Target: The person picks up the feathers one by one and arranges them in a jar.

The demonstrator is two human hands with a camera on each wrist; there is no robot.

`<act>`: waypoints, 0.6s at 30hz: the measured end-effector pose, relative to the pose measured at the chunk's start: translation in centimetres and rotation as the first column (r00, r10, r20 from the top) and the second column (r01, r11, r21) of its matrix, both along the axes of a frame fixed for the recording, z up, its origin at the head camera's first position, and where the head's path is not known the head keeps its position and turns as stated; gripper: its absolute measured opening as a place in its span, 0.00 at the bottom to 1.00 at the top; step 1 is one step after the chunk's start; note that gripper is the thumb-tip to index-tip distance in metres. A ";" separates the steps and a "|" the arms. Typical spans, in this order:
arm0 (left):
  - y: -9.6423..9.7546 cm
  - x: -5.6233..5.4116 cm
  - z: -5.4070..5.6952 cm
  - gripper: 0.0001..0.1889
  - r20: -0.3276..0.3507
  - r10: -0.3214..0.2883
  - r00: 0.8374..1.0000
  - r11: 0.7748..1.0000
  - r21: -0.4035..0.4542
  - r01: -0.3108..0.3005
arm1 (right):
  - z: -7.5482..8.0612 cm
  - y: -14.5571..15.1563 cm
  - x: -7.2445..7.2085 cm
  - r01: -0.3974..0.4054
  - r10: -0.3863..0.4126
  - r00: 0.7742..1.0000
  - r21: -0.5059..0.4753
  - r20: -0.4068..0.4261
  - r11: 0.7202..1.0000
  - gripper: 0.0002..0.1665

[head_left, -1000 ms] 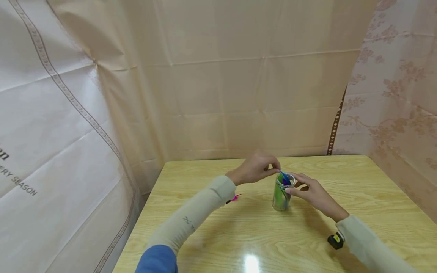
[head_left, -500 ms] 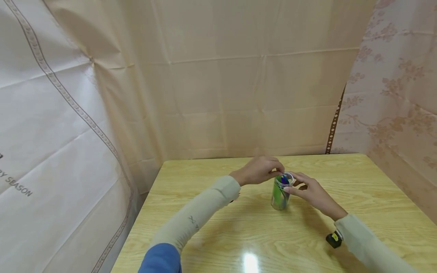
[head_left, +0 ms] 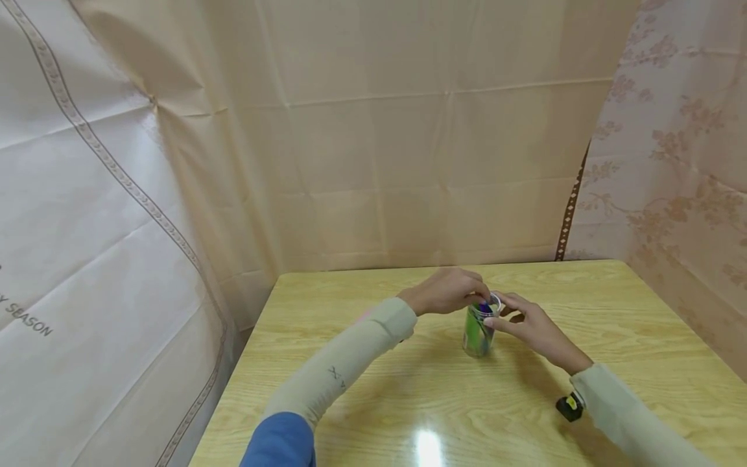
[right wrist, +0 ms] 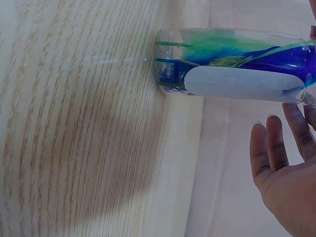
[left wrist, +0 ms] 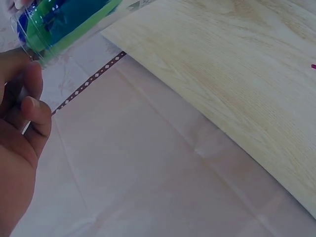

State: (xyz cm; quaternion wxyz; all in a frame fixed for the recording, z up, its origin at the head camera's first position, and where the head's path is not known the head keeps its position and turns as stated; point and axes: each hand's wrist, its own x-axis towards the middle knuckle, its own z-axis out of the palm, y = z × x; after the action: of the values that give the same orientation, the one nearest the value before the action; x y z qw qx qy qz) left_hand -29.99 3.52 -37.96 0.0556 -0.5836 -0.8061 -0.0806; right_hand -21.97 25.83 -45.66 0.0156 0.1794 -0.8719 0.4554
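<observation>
A clear jar (head_left: 478,338) stands upright on the table, with green and blue feathers (right wrist: 237,52) inside. My right hand (head_left: 533,331) steadies it, thumb on the near side of the rim and fingers behind. At the jar's mouth my left hand (head_left: 448,291) points its fingertips down, pinching a blue feather (head_left: 484,307) whose upper end they hide. In the left wrist view the other fingers of that hand curl beside the rim. A pale blank label (right wrist: 242,84) covers part of the jar's side. Only a pink tip of another feather (left wrist: 313,66) shows.
The wood-grain table (head_left: 350,415) ends at a back edge close to a beige cloth backdrop (head_left: 362,155). A white printed cloth (head_left: 76,272) hangs at the left, a floral one (head_left: 688,194) at the right. A small black camera (head_left: 569,407) sits at the right wrist.
My left hand has moved slightly right and down to the jar's mouth, and the blue feather has sunk into it. The left sleeve now covers the pink feather. My right hand keeps its grip.
</observation>
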 end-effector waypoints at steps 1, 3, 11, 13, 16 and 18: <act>0.0 0.0 0.0 0.09 0.003 0.002 1.000 1.000 -0.009 -0.002 | 0.0 0.0 0.0 0.000 0.000 1.000 -0.001 0.003 1.000 0.38; 0.1 0.0 0.1 0.09 0.004 0.002 1.000 1.000 -0.025 -0.002 | 0.0 0.0 0.0 -0.001 0.001 1.000 -0.004 0.008 1.000 0.38; -0.2 0.1 0.4 0.12 0.018 0.017 1.000 0.999 -0.042 -0.016 | 0.1 -0.1 0.1 -0.014 0.015 1.000 -0.017 0.011 1.000 0.38; -0.4 0.1 0.5 0.12 0.028 0.028 0.999 0.999 -0.032 -0.028 | 0.1 -0.1 0.1 -0.016 0.016 1.000 -0.019 0.014 1.000 0.38; -0.7 -0.2 0.5 0.12 0.034 0.035 0.999 0.999 -0.006 -0.035 | 0.2 -0.1 0.1 -0.017 0.017 1.000 -0.020 0.017 1.000 0.38; -0.9 -0.3 0.6 0.12 0.029 0.025 0.999 0.999 0.023 -0.026 | 0.2 -0.1 0.1 -0.017 0.017 1.000 -0.020 0.019 1.000 0.38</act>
State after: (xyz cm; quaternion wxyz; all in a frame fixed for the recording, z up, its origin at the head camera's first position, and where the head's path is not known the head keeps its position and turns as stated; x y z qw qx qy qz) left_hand -30.28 2.61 -37.39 0.0518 -0.5714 -0.8132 -0.0977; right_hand -21.82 25.77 -45.43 0.0051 0.1823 -0.8659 0.4658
